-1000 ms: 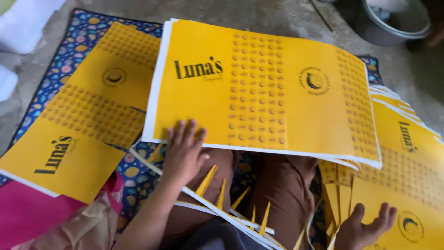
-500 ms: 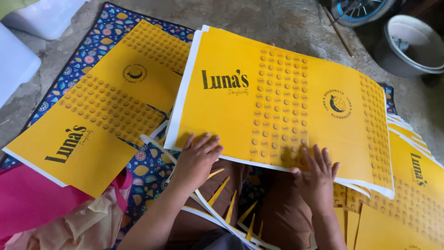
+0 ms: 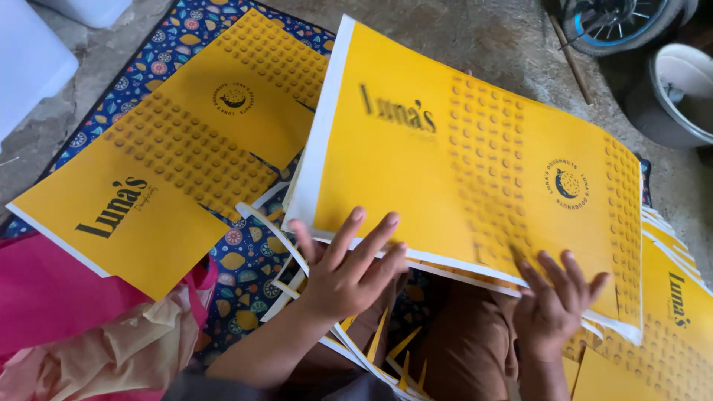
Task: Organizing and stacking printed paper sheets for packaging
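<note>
- Now both hands rest on the near edge of the top sheet (image 3: pixel 475 156), a yellow printed card with a white margin, lying across the lap.
- Left hand (image 3: pixel 345 271): fingers spread, flat on the sheet's near-left corner; no pinch visible.
- Right hand (image 3: pixel 553 301): fingers spread on the near-right edge. A second ago it lay palm-up off the sheet; it has since come onto it.
- Sheet has shifted right and turned slightly since then; judged as squaring it onto the pile.
- Second stack (image 3: pixel 171 171) lies left on the patterned mat (image 3: pixel 245 256); more sheets (image 3: pixel 668 319) at the right edge.
- Pink cloth (image 3: pixel 44 289) at the near-left corner.
</note>
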